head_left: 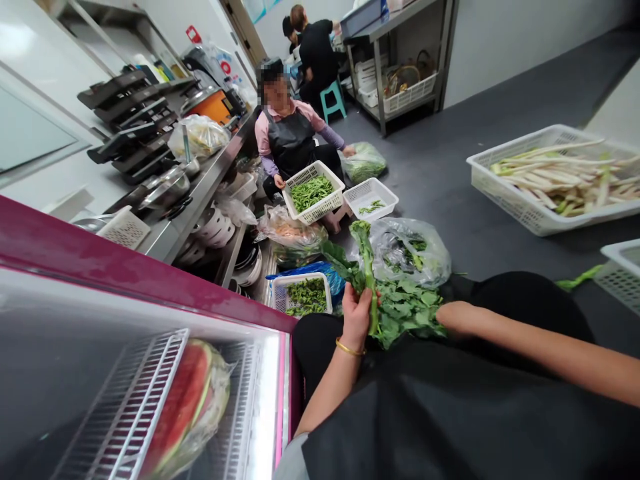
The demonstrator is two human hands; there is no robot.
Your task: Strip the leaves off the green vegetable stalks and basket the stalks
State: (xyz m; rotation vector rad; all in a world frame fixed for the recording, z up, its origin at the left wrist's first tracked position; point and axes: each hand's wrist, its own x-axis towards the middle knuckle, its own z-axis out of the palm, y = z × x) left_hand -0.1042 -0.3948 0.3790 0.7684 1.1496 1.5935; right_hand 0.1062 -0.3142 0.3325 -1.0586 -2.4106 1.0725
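My left hand, with a gold bangle at the wrist, is wrapped round a thick green leafy stalk that stands nearly upright. Leaves hang from the stalk's left side. Just right of it lies a heap of green leaves between my knees. My right hand is at the right edge of this heap; its fingers are hidden, so what it holds does not show. Behind the heap sits an open clear plastic bag with more greens inside.
A white basket of greens stands left of my left hand. A person opposite holds a basket of green pods. Peeled stalks fill a crate at right. An open fridge with cut watermelon is close on my left.
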